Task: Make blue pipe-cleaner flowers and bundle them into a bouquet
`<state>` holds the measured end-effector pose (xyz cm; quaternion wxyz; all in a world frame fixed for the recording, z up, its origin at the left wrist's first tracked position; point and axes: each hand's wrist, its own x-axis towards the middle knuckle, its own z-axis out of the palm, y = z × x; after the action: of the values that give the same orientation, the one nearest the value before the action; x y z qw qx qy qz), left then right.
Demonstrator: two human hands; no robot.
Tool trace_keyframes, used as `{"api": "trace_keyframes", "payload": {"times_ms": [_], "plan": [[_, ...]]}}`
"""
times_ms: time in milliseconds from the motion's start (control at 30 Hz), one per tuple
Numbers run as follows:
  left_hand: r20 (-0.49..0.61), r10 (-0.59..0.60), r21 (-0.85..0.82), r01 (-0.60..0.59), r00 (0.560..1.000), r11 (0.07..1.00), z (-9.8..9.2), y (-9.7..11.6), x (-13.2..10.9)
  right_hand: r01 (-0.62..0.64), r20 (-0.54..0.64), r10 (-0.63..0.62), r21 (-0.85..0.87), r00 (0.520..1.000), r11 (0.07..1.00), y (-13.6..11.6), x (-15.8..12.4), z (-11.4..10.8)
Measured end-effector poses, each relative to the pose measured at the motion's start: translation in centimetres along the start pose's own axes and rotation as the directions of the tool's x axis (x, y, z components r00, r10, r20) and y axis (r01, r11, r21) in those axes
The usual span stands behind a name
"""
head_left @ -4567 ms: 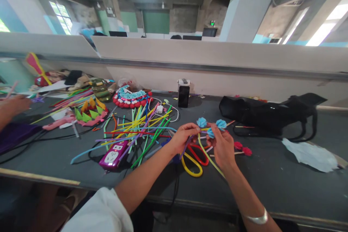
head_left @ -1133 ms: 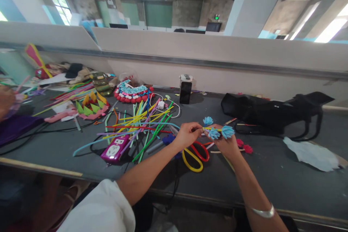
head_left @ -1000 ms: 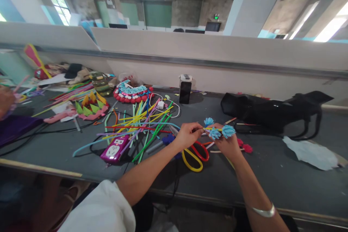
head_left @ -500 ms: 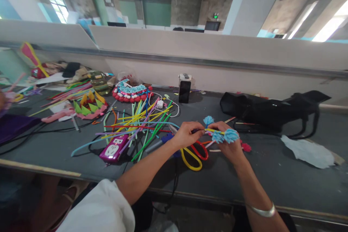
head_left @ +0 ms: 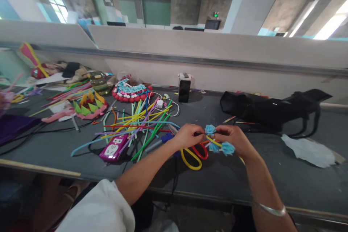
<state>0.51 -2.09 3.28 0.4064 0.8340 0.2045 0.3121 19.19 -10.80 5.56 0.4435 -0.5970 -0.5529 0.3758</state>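
Observation:
Both my hands meet over the dark worktable [head_left: 266, 185], each pinching a cluster of small blue paper flowers [head_left: 220, 146] on thin yellow and purple stems. My left hand [head_left: 188, 136] is closed on the stems at the left. My right hand [head_left: 234, 138] is closed on the stems at the right, knuckles up, with one flower [head_left: 210, 129] between the two hands and two hanging below the fingers. Under my hands lie scissors with yellow and red handles [head_left: 193, 156].
A heap of coloured straws [head_left: 138, 123] and a purple power strip [head_left: 111, 150] lie to the left. A black phone on a stand [head_left: 184, 89] sits at the back, a black bag [head_left: 272, 110] and white cloth [head_left: 308, 149] to the right. Red-and-blue flower piece [head_left: 131, 92] behind the straws.
My right hand has rolled over, knuckles up, and dropped a little, so two blue flowers now hang below it. My left hand stays pinched on the stems.

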Motion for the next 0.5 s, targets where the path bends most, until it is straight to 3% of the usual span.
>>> {"api": "trace_keyframes", "payload": {"times_ms": [100,200,333,500], "plan": [[-0.045,0.068,0.181,-0.058,0.997,0.982,0.4,0.0,-0.1,-0.065,0.002,0.065,0.072,0.998,0.995,-0.3,0.0,0.1],[-0.085,0.079,0.223,-0.058,0.993,0.973,0.6,-0.2,-0.2,-0.091,-0.029,0.093,0.054,0.995,0.994,-0.9,-0.1,0.7],[-0.084,0.07,0.239,-0.048,0.994,0.97,0.8,-0.6,-0.1,0.014,-0.166,-0.04,-0.157,0.985,0.987,-1.6,-0.3,2.0],[-0.056,0.037,0.189,-0.025,0.998,0.982,0.7,-1.0,-0.1,0.095,-0.284,-0.218,-0.391,0.934,0.916,-1.2,-0.2,3.8]]}}
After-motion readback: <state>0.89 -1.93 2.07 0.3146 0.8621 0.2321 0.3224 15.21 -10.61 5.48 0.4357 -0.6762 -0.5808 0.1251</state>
